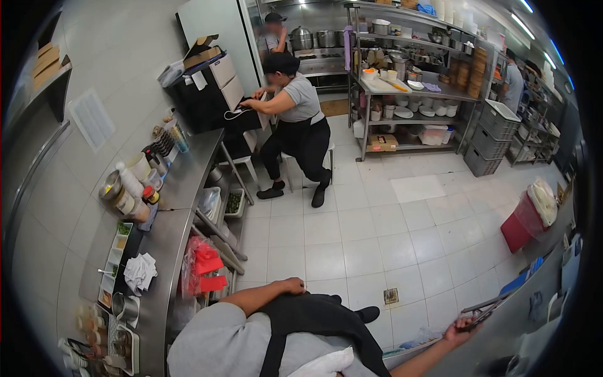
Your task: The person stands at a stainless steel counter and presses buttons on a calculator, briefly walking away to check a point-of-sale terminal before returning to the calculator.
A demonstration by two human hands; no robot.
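My left hand point(293, 286) rests by the edge of my black apron point(314, 317), its fingers curled in; whatever may be inside them is hidden. On the right, my right hand point(461, 331) is stretched out beside a metal counter, closed around a dark, narrow object point(480, 319) that I cannot make out. Thin metal bars point(493, 305) lie just above that hand.
A steel counter point(169, 242) with napkins point(140, 273) and condiments runs along the left. A seated person point(301, 100) works at a black cabinet ahead. Shelves point(414, 94) stand behind, a red bin point(521, 223) to the right. Other people are farther back.
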